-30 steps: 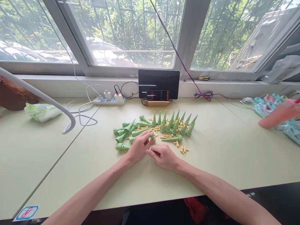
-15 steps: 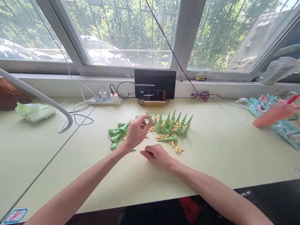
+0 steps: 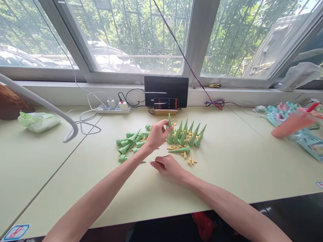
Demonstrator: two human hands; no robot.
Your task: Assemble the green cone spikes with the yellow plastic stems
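Observation:
My left hand (image 3: 158, 133) is closed on a green plastic watering spike (image 3: 170, 119), held point up at the left end of the standing group. Several more green spikes (image 3: 183, 137) stand upright there, with small yellow valve pieces (image 3: 192, 161) lying among and in front of them. One green spike (image 3: 179, 150) lies on its side before the group. To the left of my hand is a pile of lying green spikes (image 3: 128, 143). My right hand (image 3: 168, 167) rests on the table with curled fingers; whatever its fingertips may hold is hidden.
A phone (image 3: 166, 103) leans before a dark tablet (image 3: 166, 89) at the back. A power strip (image 3: 113, 108) with cables lies back left, beyond a white curved arm (image 3: 72, 129). At right are a pink drink cup (image 3: 290, 125) and pale blue packages (image 3: 313, 143).
My left hand has moved right and slightly forward with its spike, which has turned from tilted to upright. My right hand has stayed in place.

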